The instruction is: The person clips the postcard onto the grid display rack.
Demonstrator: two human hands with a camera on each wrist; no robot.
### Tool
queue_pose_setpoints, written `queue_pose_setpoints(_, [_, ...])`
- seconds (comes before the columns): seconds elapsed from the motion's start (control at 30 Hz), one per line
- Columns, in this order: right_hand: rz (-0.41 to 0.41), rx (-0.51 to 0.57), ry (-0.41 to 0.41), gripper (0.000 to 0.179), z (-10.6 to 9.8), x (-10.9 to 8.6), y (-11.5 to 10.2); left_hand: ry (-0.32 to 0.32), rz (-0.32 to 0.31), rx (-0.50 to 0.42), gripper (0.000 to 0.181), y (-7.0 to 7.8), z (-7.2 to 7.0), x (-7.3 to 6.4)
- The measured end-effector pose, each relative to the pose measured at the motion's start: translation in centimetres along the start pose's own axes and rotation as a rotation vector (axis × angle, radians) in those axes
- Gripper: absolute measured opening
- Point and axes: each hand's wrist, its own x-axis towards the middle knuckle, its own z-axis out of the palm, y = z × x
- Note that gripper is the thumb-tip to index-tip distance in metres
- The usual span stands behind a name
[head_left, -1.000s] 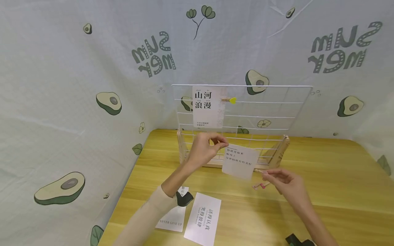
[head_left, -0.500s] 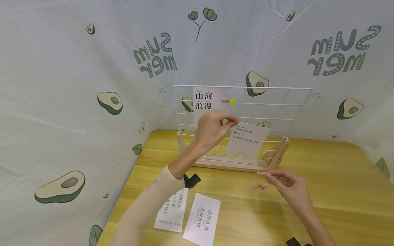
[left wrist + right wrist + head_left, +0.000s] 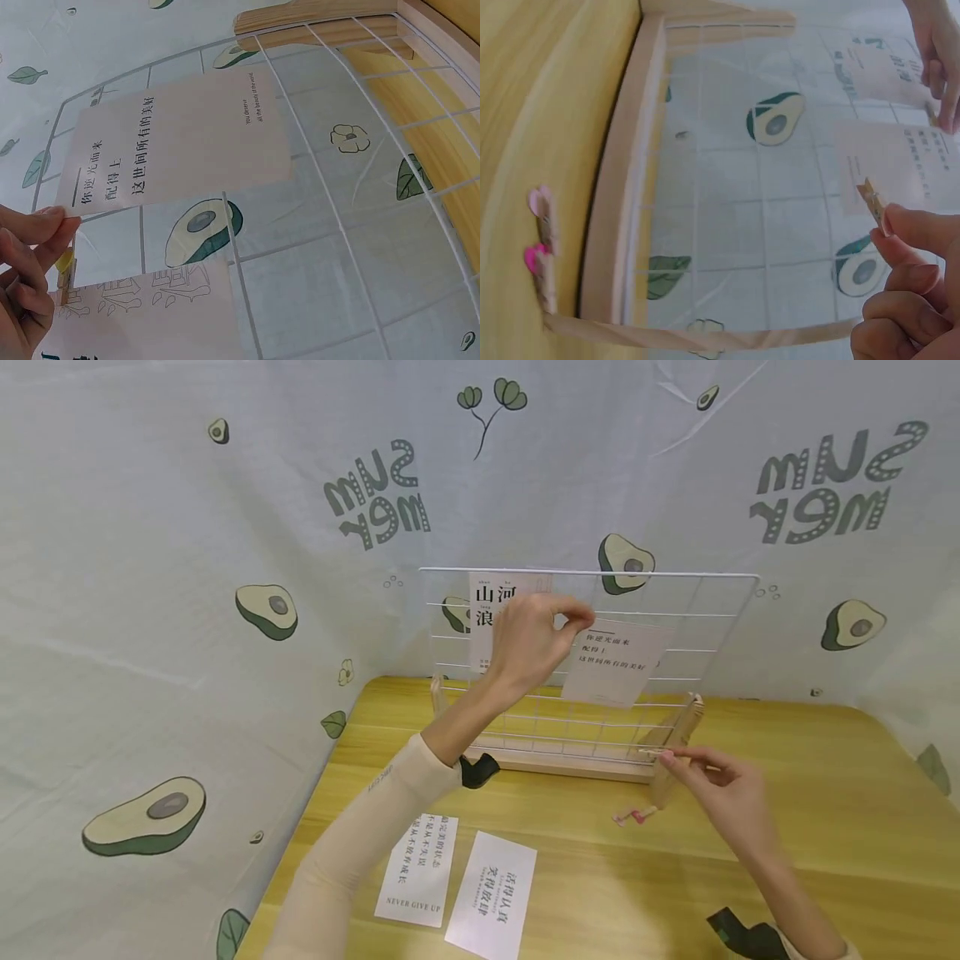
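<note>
My left hand [image 3: 534,639] pinches the upper left corner of a white printed card [image 3: 609,672], which overlaps the white wire grid [image 3: 678,612] of a wood-footed stand. In the left wrist view the card [image 3: 187,142] lies close along the wires. My right hand [image 3: 723,789], lower and to the right, pinches a small wooden clothespin [image 3: 871,204] between thumb and forefinger. A second card [image 3: 482,652] hangs on the grid at the left, partly behind my left hand. Its clothespin with a yellow heart [image 3: 64,262] shows beside my left fingers.
Two printed cards, a NEVER GIVE UP card [image 3: 418,881] and another card [image 3: 491,893], lie on the wooden table [image 3: 600,893] at the front. Two clothespins with pink hearts [image 3: 541,247] lie near the stand's wooden base [image 3: 619,195]. A cloth with avocado prints [image 3: 225,510] hangs behind.
My left hand has raised the card up and to the right, from low before the grid to its upper middle. My right hand has moved slightly up and right with the clothespin.
</note>
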Motion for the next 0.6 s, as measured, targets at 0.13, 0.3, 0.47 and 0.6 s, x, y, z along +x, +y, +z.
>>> queue_pose_setpoints(0.13, [-0.081,0.008,0.069,0.012,-1.4,2.2,-0.9,0.008,-0.002,0.017,0.010,0.2,-0.1,0.8])
queue_pose_setpoints(0.3, [-0.154,-0.028,0.171,0.008,-3.3,4.6,-2.1,0.024,0.013,0.009,0.009,0.4,0.1,1.5])
queue_pose_setpoints(0.47, [-0.139,-0.008,0.224,0.011,-4.0,5.8,-3.4,0.042,0.030,0.040,0.010,0.6,0.2,1.9])
queue_pose_setpoints(0.6, [-0.092,0.014,0.227,0.013,-4.0,6.3,-4.1,0.038,0.032,0.075,0.011,1.0,0.2,2.4])
